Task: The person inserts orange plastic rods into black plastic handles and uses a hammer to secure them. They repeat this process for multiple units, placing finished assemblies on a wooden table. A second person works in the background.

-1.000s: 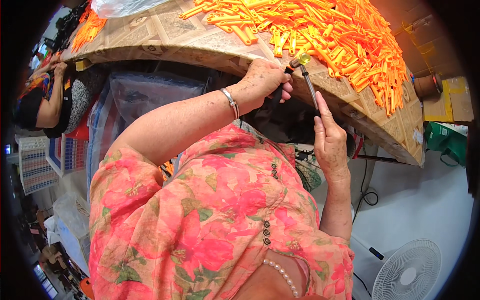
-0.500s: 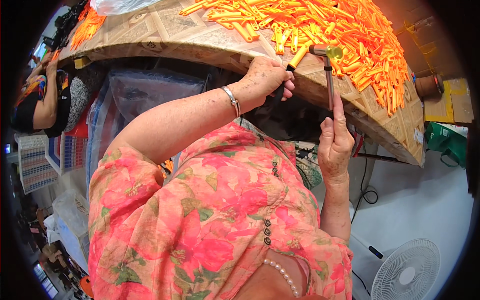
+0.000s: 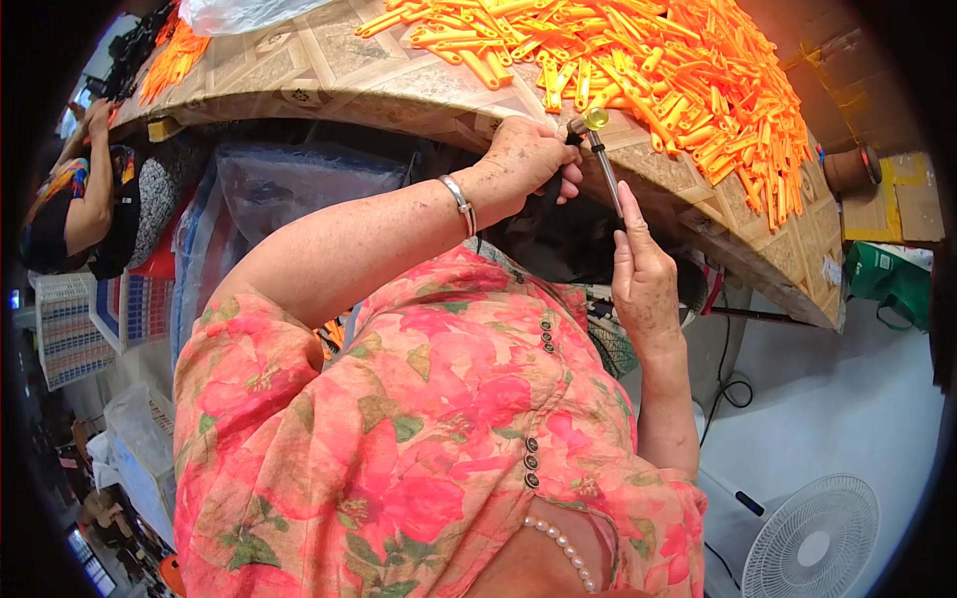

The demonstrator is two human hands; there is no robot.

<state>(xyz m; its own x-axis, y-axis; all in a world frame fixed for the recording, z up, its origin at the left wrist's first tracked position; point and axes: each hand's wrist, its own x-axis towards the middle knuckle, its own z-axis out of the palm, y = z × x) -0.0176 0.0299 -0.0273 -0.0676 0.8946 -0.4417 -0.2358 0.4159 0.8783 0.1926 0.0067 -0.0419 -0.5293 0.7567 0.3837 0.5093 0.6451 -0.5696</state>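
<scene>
My left hand (image 3: 533, 164), near the table edge, is closed around a slim black piece (image 3: 550, 191). Part of that piece hangs below the fingers; the rest is hidden by them. My right hand (image 3: 646, 284) grips a small hammer (image 3: 604, 164) by its handle, the index finger stretched along the shaft. The hammer has a metal shaft and a head with a clear yellow face. Its head is right beside the left fingers, over the upper end of the black piece; whether they touch, I cannot tell. Many orange plastic handles (image 3: 688, 75) lie heaped just beyond.
The patterned table (image 3: 299, 75) curves across the top. A brown spool (image 3: 849, 171), cardboard boxes and a green bag (image 3: 887, 284) are at the right. A white fan (image 3: 812, 543) stands lower right. Another person (image 3: 95, 199) sits at the far left, near plastic crates (image 3: 70, 324).
The hammer and my right hand have moved left toward my left hand. The orange handle seen on the black piece's end no longer shows clearly there. My left hand has hardly moved.
</scene>
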